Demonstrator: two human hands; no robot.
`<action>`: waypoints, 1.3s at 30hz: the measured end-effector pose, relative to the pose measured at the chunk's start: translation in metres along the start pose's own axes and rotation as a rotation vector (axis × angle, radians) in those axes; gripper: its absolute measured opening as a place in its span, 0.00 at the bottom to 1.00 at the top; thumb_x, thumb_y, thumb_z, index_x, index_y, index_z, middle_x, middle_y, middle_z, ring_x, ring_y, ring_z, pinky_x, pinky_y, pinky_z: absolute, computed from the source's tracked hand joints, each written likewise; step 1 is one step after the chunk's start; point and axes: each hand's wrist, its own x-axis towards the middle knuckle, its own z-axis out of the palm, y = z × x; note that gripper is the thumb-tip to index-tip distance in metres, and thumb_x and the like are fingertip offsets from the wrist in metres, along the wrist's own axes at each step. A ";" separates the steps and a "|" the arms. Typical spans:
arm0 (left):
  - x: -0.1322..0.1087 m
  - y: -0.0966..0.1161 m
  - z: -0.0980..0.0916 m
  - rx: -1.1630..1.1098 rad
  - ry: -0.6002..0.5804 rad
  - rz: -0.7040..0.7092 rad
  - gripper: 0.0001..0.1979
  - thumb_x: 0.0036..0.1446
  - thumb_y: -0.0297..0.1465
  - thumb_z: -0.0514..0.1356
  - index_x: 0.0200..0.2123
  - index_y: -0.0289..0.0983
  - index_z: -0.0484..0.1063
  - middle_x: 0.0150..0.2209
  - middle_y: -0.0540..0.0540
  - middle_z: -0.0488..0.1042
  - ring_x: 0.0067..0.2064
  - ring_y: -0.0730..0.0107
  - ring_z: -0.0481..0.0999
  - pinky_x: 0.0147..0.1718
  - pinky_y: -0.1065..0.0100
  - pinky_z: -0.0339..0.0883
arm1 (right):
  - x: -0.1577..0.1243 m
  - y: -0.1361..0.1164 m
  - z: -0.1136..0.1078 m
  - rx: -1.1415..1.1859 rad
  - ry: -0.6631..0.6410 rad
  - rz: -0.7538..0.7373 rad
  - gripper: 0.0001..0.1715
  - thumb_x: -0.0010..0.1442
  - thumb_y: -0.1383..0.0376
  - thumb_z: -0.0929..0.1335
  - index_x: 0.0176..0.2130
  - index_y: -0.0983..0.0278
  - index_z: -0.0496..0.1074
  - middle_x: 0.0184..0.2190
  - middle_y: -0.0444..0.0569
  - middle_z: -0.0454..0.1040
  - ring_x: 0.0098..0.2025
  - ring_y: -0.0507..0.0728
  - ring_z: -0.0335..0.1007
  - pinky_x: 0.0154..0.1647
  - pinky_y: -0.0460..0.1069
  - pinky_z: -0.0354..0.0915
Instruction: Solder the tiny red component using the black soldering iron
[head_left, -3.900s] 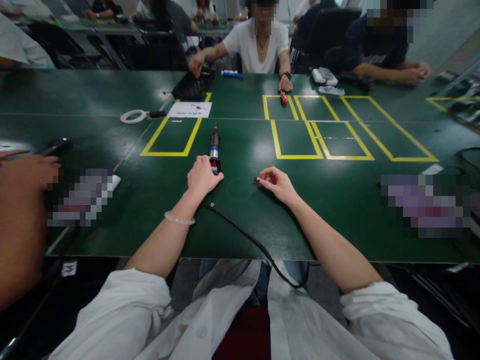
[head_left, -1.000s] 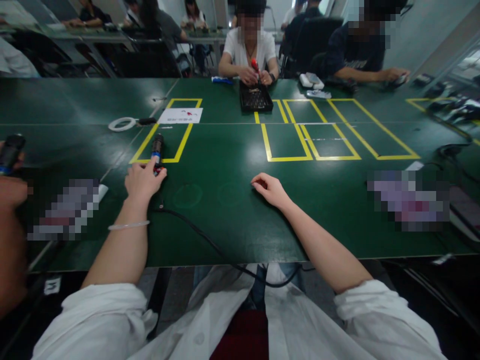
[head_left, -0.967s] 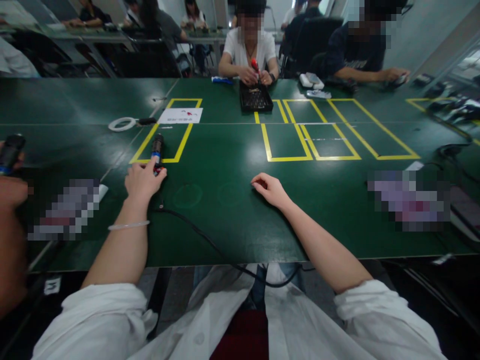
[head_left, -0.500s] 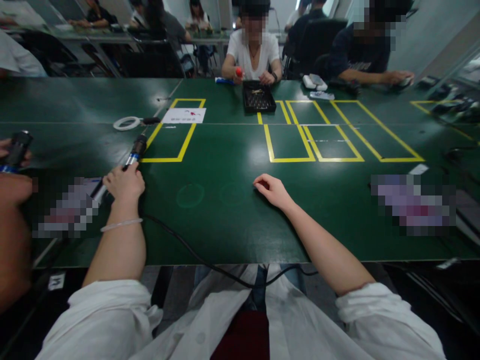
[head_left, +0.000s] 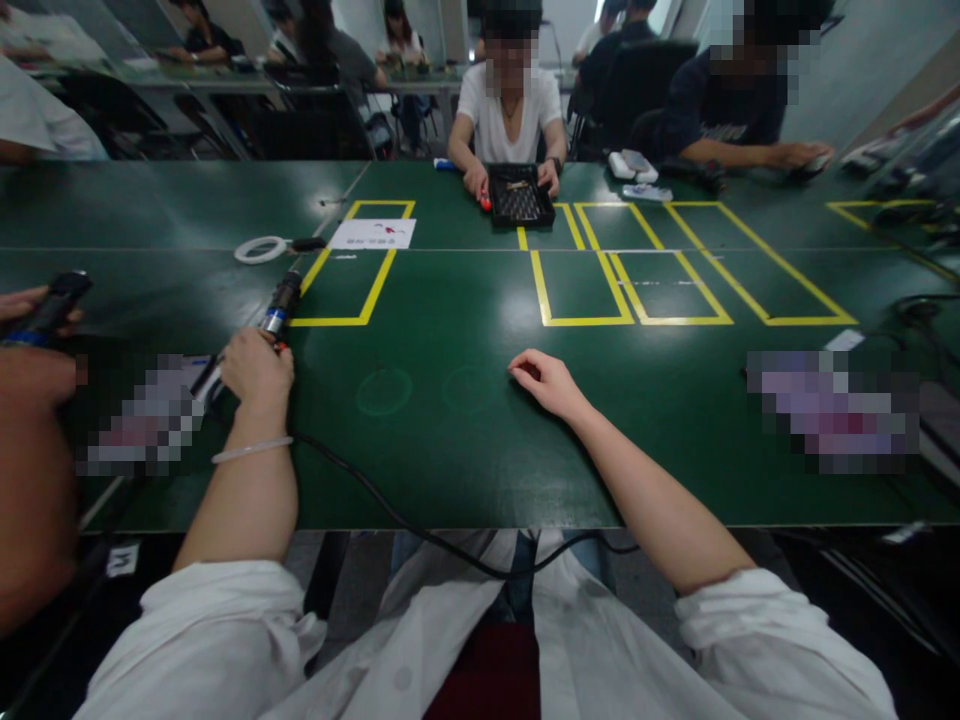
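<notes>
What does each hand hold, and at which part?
The left hand holds the screwdriver at its rear end. The right hand lies curled on the table; anything inside it cannot be told.

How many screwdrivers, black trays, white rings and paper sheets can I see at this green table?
Screwdriver: 2
Black tray: 1
White ring: 1
Paper sheet: 1
Total: 5

The left hand (head_left: 255,368) grips an electric screwdriver (head_left: 283,300) on the green table (head_left: 465,300); the right hand (head_left: 546,382) lies curled.
</notes>
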 end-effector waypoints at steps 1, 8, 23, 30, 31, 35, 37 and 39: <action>0.000 -0.001 0.001 0.009 -0.005 0.003 0.19 0.58 0.32 0.60 0.51 0.29 0.67 0.52 0.33 0.69 0.50 0.50 0.68 0.48 0.54 0.63 | 0.000 0.000 0.000 -0.001 -0.001 -0.001 0.07 0.63 0.63 0.66 0.37 0.63 0.73 0.30 0.45 0.72 0.30 0.53 0.64 0.34 0.48 0.60; 0.001 -0.004 0.006 0.004 0.006 0.012 0.18 0.60 0.32 0.59 0.50 0.28 0.67 0.52 0.33 0.68 0.50 0.48 0.68 0.47 0.53 0.62 | 0.000 -0.002 -0.001 -0.010 -0.005 -0.008 0.08 0.62 0.64 0.66 0.38 0.64 0.74 0.31 0.47 0.73 0.31 0.53 0.65 0.36 0.49 0.61; -0.027 0.046 -0.008 -0.245 0.071 0.263 0.19 0.67 0.36 0.50 0.54 0.33 0.70 0.49 0.41 0.74 0.46 0.61 0.71 0.49 0.62 0.62 | 0.000 -0.003 -0.001 -0.018 -0.007 -0.007 0.08 0.63 0.63 0.65 0.37 0.63 0.73 0.31 0.47 0.74 0.31 0.53 0.67 0.35 0.49 0.61; -0.090 0.128 -0.011 -0.806 -0.327 0.486 0.18 0.59 0.40 0.59 0.48 0.35 0.72 0.42 0.41 0.78 0.43 0.63 0.77 0.45 0.64 0.69 | 0.000 -0.006 -0.002 0.016 -0.015 0.003 0.08 0.62 0.63 0.66 0.37 0.64 0.74 0.31 0.46 0.75 0.31 0.53 0.67 0.36 0.48 0.62; -0.102 0.140 -0.013 -0.881 -0.414 0.495 0.17 0.57 0.40 0.61 0.45 0.35 0.73 0.41 0.41 0.78 0.42 0.62 0.77 0.44 0.63 0.69 | 0.000 -0.007 -0.002 0.036 -0.021 0.013 0.09 0.62 0.62 0.66 0.37 0.64 0.74 0.30 0.46 0.75 0.30 0.53 0.67 0.35 0.48 0.63; -0.138 0.175 -0.021 -1.014 -0.703 0.582 0.15 0.54 0.41 0.64 0.39 0.37 0.76 0.39 0.41 0.80 0.41 0.60 0.78 0.44 0.60 0.70 | 0.000 -0.007 0.000 0.182 -0.057 0.067 0.10 0.61 0.61 0.66 0.39 0.64 0.73 0.30 0.45 0.76 0.30 0.52 0.69 0.35 0.48 0.65; -0.146 0.185 -0.019 -1.005 -0.743 0.617 0.14 0.54 0.41 0.64 0.39 0.39 0.79 0.40 0.42 0.80 0.41 0.59 0.79 0.45 0.59 0.70 | 0.000 -0.005 0.001 0.261 -0.073 0.086 0.10 0.61 0.60 0.66 0.40 0.64 0.73 0.31 0.46 0.77 0.30 0.52 0.70 0.35 0.48 0.66; -0.149 0.189 -0.013 -1.012 -0.749 0.614 0.13 0.53 0.40 0.65 0.39 0.40 0.80 0.40 0.42 0.80 0.42 0.58 0.79 0.45 0.58 0.69 | 0.001 -0.002 0.003 0.322 -0.086 0.101 0.11 0.61 0.60 0.67 0.40 0.64 0.72 0.30 0.46 0.77 0.30 0.52 0.71 0.35 0.48 0.67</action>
